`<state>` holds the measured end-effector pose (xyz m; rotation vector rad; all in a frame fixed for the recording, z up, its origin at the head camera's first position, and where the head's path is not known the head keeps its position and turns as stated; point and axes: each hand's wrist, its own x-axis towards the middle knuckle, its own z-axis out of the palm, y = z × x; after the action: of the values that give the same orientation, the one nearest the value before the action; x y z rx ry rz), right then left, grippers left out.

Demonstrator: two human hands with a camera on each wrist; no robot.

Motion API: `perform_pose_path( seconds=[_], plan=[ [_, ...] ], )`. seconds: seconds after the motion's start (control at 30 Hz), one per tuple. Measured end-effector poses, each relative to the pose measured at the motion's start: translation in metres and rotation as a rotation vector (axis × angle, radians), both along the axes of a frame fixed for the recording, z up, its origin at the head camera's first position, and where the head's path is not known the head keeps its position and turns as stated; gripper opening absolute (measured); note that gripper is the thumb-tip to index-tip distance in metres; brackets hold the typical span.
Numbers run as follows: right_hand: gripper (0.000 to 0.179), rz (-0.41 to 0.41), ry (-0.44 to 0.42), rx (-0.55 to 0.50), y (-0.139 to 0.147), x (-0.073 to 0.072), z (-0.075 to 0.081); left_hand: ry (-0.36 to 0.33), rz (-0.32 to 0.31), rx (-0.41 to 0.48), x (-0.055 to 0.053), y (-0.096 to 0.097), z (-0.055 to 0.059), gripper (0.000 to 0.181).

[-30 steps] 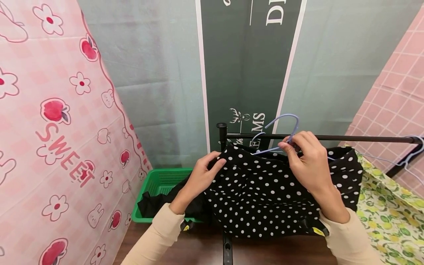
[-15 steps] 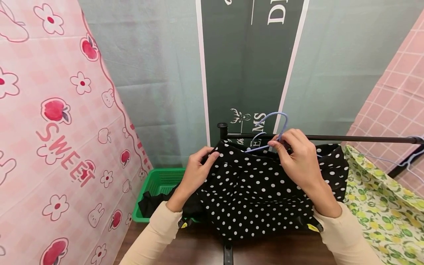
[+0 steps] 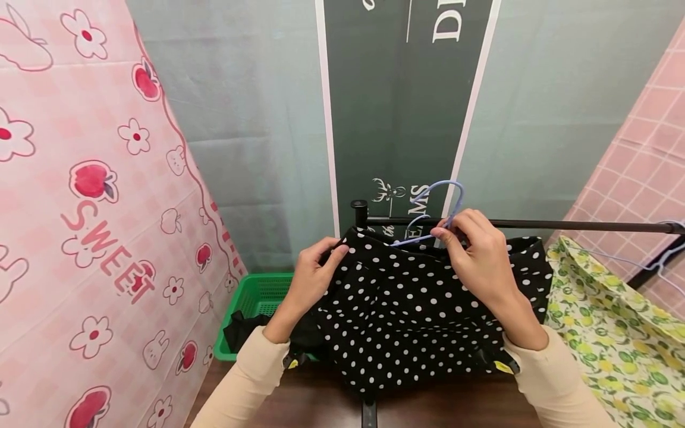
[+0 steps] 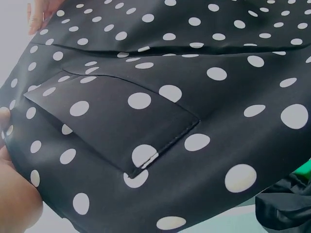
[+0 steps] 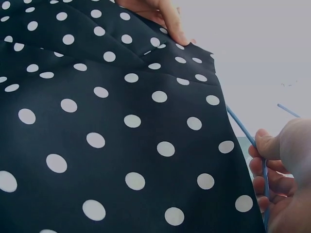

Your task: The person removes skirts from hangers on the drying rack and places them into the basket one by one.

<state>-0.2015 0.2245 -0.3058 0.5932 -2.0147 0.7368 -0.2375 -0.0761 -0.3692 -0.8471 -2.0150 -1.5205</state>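
Note:
A black garment with white polka dots (image 3: 407,309) hangs spread between my two hands in the head view. At its upper left corner my left hand (image 3: 307,273) pinches the edge between thumb and fingers. My right hand (image 3: 481,255) grips a light blue hanger (image 3: 459,191) just below its hook, and the hanger's arms run into the garment's top opening. In the right wrist view, the fingers curl round the blue hanger wire (image 5: 265,179). A pocket-like flap (image 4: 116,116) shows on the cloth in the left wrist view. Most of the hanger is hidden inside the garment.
A black rack rail (image 3: 562,225) runs behind the garment, with another blue hook on it. A green basket (image 3: 241,297) with black cloth (image 3: 243,330) stands at left. Lemon-print cloth (image 3: 605,333) and more hangers (image 3: 660,255) are at right.
Both hands have shifted a little to the left, carrying the garment and hanger with them. The holds of both hands stay the same.

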Motion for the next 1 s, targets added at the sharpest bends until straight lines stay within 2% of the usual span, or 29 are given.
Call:
perform_pose_path(
  seconds=[0.57, 1.0],
  plan=[
    [0.015, -0.019, -0.006, -0.015, 0.001, -0.001, 0.0, 0.019, 0.07, 0.009, 0.0, -0.011, 0.005, 0.011],
    [0.012, -0.01, -0.004, -0.032, 0.006, 0.001, -0.002, 0.054, 0.101, 0.016, 0.0, -0.019, 0.004, 0.009]
  ],
)
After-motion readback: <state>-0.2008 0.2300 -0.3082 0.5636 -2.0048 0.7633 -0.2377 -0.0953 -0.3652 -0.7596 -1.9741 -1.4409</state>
